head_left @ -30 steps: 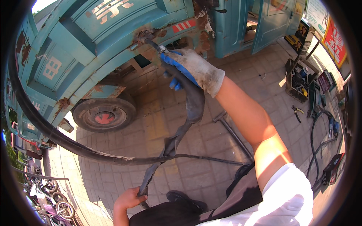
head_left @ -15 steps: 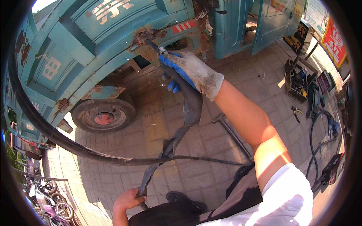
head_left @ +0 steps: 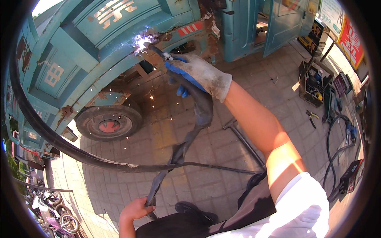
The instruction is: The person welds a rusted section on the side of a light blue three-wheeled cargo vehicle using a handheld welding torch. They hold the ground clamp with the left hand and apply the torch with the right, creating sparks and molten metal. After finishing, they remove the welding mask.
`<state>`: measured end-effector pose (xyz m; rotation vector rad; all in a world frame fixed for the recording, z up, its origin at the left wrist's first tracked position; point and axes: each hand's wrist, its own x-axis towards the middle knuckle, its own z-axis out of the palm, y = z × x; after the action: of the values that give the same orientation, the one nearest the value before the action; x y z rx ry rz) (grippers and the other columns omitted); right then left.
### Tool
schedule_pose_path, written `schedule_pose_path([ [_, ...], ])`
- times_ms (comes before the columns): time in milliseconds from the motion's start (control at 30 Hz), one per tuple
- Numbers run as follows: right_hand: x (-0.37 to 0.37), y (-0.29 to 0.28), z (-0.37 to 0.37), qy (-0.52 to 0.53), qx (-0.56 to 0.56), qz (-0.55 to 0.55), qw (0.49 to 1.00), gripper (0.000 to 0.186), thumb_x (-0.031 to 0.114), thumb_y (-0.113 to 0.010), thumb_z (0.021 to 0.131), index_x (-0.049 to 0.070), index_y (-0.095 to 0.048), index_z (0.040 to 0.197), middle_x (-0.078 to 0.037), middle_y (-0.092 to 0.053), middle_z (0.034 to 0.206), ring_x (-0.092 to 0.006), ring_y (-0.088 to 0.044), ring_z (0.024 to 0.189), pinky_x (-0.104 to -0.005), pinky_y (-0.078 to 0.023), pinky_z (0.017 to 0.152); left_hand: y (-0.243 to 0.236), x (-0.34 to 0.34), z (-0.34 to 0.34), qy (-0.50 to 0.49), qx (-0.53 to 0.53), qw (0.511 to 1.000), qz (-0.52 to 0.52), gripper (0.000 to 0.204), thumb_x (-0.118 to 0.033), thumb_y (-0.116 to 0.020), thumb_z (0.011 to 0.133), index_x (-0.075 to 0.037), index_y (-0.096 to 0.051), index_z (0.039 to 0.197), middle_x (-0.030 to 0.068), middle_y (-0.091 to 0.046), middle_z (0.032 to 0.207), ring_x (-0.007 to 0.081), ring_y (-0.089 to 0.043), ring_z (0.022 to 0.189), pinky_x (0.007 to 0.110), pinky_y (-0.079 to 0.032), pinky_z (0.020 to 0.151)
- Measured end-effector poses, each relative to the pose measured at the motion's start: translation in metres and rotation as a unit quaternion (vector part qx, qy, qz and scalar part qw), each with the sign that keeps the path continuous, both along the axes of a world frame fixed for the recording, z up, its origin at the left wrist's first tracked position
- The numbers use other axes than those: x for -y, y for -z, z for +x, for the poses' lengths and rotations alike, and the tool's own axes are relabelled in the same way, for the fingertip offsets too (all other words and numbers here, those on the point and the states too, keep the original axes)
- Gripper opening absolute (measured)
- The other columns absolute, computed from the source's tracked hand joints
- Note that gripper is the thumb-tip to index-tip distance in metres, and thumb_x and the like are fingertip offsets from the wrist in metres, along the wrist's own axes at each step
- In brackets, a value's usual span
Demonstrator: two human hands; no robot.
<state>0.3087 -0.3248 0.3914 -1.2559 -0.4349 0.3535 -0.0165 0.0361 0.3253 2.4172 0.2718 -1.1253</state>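
My right hand (head_left: 200, 75), in a grey and blue work glove, is closed round the dark handle of a welding torch (head_left: 194, 89). The torch's bent neck reaches up and left to the rusted lower rail of a blue-green truck body (head_left: 107, 65). A bright violet-white arc (head_left: 143, 41) burns at its tip, hiding the contact spot, and sparks fall below. My bare left hand (head_left: 135, 209) grips the torch's dark, wrapped cable (head_left: 155, 188) low down, near my legs.
A thick black cable (head_left: 79, 155) arcs across the left side. Below the truck bed stands a wheel (head_left: 109, 125). To the right lie a T-shaped metal bar (head_left: 246, 142), pliers (head_left: 312, 118), an open toolbox (head_left: 313, 97) and more cables (head_left: 327, 158). The cab door (head_left: 283, 29) hangs open.
A bright arc has lit at the torch tip, with more sparks dropping. My right hand has shifted slightly left with the torch. The left hand stays put.
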Motion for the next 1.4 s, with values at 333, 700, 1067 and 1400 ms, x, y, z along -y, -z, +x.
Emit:
schedule_pose_path([
  [333, 0.014, -0.008, -0.012, 0.012, -0.035, -0.025, 0.999, 0.049, 0.052, -0.06, 0.1, 0.005, -0.058, 0.115, -0.006, -0.061, 0.085, -0.0163, -0.063, 0.053, -0.029, -0.056, 0.045, -0.008, 0.007, -0.002, -0.006, 0.0, 1.0, 0.012, 0.031, -0.033, -0.072, 0.087, -0.006, -0.067, 0.102, 0.017, -0.068, 0.084, 0.0358, -0.065, 0.083, 0.043, -0.05, 0.074],
  [700, 0.002, -0.012, -0.008, 0.025, -0.015, -0.046, 0.999, 0.05, 0.051, -0.061, 0.1, 0.003, -0.06, 0.112, -0.009, -0.062, 0.085, -0.0157, -0.064, 0.052, -0.0285, -0.056, 0.045, -0.002, -0.001, -0.007, 0.006, 0.003, 1.0, 0.014, 0.031, -0.033, -0.073, 0.087, -0.005, -0.067, 0.101, 0.0168, -0.068, 0.084, 0.0366, -0.065, 0.083, 0.043, -0.05, 0.074],
  [1067, -0.014, -0.008, -0.021, 0.058, -0.051, -0.001, 0.997, 0.043, 0.042, -0.063, 0.1, 0.0, -0.058, 0.1, -0.006, -0.06, 0.078, -0.0169, -0.064, 0.053, -0.03, -0.056, 0.046, -0.005, -0.001, -0.006, 0.014, -0.004, 0.999, 0.032, 0.031, -0.032, -0.073, 0.086, -0.006, -0.068, 0.101, 0.0167, -0.069, 0.084, 0.0359, -0.066, 0.083, 0.043, -0.05, 0.074],
  [1400, -0.018, -0.007, -0.023, 0.071, -0.025, -0.019, 0.997, 0.042, 0.041, -0.062, 0.101, -0.001, -0.058, 0.097, -0.006, -0.059, 0.078, -0.0155, -0.063, 0.054, -0.0296, -0.055, 0.046, -0.002, -0.004, -0.005, 0.006, -0.019, 0.999, 0.024, 0.03, -0.031, -0.073, 0.086, -0.006, -0.068, 0.102, 0.0163, -0.068, 0.082, 0.0344, -0.066, 0.082, 0.042, -0.05, 0.074],
])
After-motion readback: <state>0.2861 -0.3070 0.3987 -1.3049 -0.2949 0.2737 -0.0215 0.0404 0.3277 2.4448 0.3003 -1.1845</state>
